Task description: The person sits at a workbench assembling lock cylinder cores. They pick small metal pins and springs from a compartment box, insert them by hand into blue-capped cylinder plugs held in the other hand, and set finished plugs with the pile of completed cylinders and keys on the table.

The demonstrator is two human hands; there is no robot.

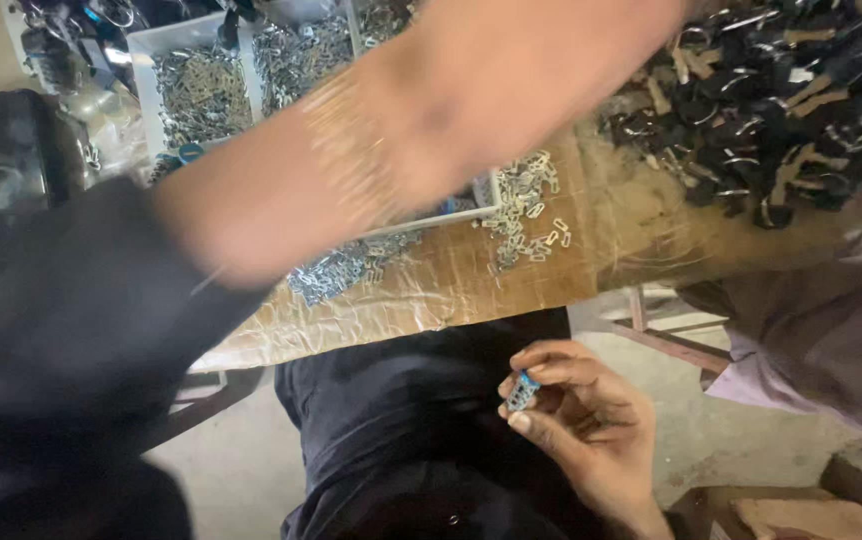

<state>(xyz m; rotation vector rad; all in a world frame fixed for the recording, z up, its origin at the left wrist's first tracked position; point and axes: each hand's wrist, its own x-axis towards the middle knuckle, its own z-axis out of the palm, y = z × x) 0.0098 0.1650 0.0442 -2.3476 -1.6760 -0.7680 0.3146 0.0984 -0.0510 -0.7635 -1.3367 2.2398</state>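
My right hand (581, 425) rests low over my dark-trousered lap, its fingertips pinching a small silver-and-blue metal clip (523, 390). My left hand (511, 80) sweeps blurred across the top of the view, close to the camera. A thin gold bracelet (351, 150) sits at its wrist, and a dark sleeve covers the arm at the left. It reaches toward the upper right above the trays, and its fingers run off the top edge, so I cannot tell whether it holds anything.
A plastic-covered wooden table (471, 290) carries white trays (146, 60) of small metal clips, with loose clips (531, 215) spilled beside them. A heap of black straps with metal rings (791, 100) lies at the upper right. Another person's mauve-clothed lap (831, 340) is at the right.
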